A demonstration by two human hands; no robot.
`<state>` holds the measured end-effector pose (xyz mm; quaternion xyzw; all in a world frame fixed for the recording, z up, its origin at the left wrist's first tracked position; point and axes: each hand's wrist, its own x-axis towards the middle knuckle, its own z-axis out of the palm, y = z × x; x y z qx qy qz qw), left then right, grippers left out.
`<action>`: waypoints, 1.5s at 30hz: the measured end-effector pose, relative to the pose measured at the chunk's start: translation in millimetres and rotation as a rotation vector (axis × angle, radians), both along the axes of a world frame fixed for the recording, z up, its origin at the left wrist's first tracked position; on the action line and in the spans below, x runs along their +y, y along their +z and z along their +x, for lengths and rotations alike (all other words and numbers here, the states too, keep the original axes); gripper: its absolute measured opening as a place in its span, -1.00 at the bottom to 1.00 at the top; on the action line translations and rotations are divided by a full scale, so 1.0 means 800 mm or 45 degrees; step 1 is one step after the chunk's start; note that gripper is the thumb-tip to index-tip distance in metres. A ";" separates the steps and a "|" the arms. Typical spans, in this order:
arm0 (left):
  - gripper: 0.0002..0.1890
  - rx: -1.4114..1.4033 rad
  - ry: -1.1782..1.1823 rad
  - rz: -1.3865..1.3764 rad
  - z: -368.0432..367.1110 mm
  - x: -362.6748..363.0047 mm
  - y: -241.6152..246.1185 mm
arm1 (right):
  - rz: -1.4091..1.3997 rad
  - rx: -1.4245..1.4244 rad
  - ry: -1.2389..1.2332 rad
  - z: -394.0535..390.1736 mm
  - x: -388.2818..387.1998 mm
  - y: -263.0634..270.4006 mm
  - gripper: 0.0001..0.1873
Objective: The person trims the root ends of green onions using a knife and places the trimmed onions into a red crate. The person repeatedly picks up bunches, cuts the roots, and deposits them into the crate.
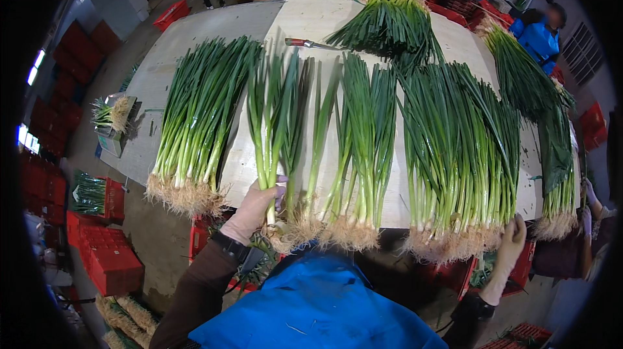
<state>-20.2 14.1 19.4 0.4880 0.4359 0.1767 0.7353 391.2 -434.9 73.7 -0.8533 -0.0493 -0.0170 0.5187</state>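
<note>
My left hand, in a thin pale glove, is closed around a few scallion-like green stalks just above their roots. Their leaves point away from me across the pale board table. Right of that hand lie a few loose stalks and a small bunch, roots towards me at the table edge. My right hand, also gloved, is at the right side of a wide pile, beside its roots. Its fingers are bent; whether they grip a stalk is unclear. A thick bunch lies left of my left hand.
A red-handled knife lies behind the stalks, beside another bunch. A scale with a small bunch stands at the left edge. Red crates stand on the floor. A co-worker's gloved hands show at far right.
</note>
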 end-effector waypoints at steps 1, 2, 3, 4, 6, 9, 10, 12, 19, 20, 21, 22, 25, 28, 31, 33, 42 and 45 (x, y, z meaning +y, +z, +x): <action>-0.66 -0.026 0.023 0.067 -0.010 0.003 -0.003 | 0.055 -0.044 0.198 -0.019 0.042 0.004 -0.54; -0.70 0.017 0.059 0.056 -0.015 0.009 -0.008 | 0.038 0.099 0.273 -0.041 0.087 0.004 -0.55; -0.71 0.082 0.080 0.005 -0.019 0.013 -0.017 | 0.143 0.197 0.493 -0.063 0.133 0.003 -0.57; -0.73 0.139 0.102 -0.039 -0.024 0.018 -0.026 | -0.016 0.318 0.606 -0.084 0.182 -0.002 -0.57; -0.75 0.150 0.154 -0.140 -0.026 0.026 -0.048 | -0.167 0.662 1.080 -0.138 0.264 -0.011 -0.52; -0.72 0.257 0.164 -0.206 -0.026 0.022 -0.079 | -0.399 0.761 1.483 -0.224 0.357 -0.033 -0.42; -0.72 0.260 0.199 -0.108 -0.027 0.020 -0.087 | -0.538 0.654 1.568 -0.251 0.394 -0.047 -0.37; -0.70 0.239 0.181 -0.163 -0.034 0.023 -0.096 | -0.774 0.540 1.534 -0.292 0.435 -0.075 -0.29; -0.57 -0.032 0.079 -0.244 -0.018 0.009 -0.096 | -0.507 0.560 1.251 -0.336 0.462 -0.151 -0.20; -0.55 -0.021 0.024 -0.225 -0.013 0.003 -0.091 | -0.376 0.692 1.232 -0.335 0.462 -0.149 -0.30; -0.53 -0.016 -0.033 -0.192 -0.008 -0.001 -0.083 | -0.256 0.870 1.297 -0.334 0.462 -0.144 -0.37; -0.51 -0.115 -0.074 -0.149 -0.002 -0.002 -0.076 | -0.187 1.041 1.306 -0.330 0.463 -0.137 -0.43; -0.48 -0.293 -0.015 -0.098 0.006 0.000 -0.059 | -0.267 0.897 1.394 -0.319 0.466 -0.113 -0.58; -0.51 -0.208 -0.070 -0.158 0.002 0.017 -0.067 | 0.171 1.139 1.433 -0.302 0.456 -0.106 -0.59; -0.61 -0.106 -0.129 -0.059 0.001 0.029 -0.098 | 0.049 1.084 1.297 -0.288 0.443 -0.124 -0.56; -0.66 0.065 -0.273 0.072 -0.002 0.034 -0.114 | -0.103 0.805 1.575 -0.278 0.436 -0.139 -0.52; -0.67 -0.147 -0.075 -0.150 -0.035 0.014 -0.060 | 0.102 1.216 1.520 -0.279 0.436 -0.083 -0.49; -0.61 -0.235 -0.048 -0.272 -0.042 0.017 -0.047 | 0.185 1.200 1.702 -0.297 0.447 -0.044 -0.46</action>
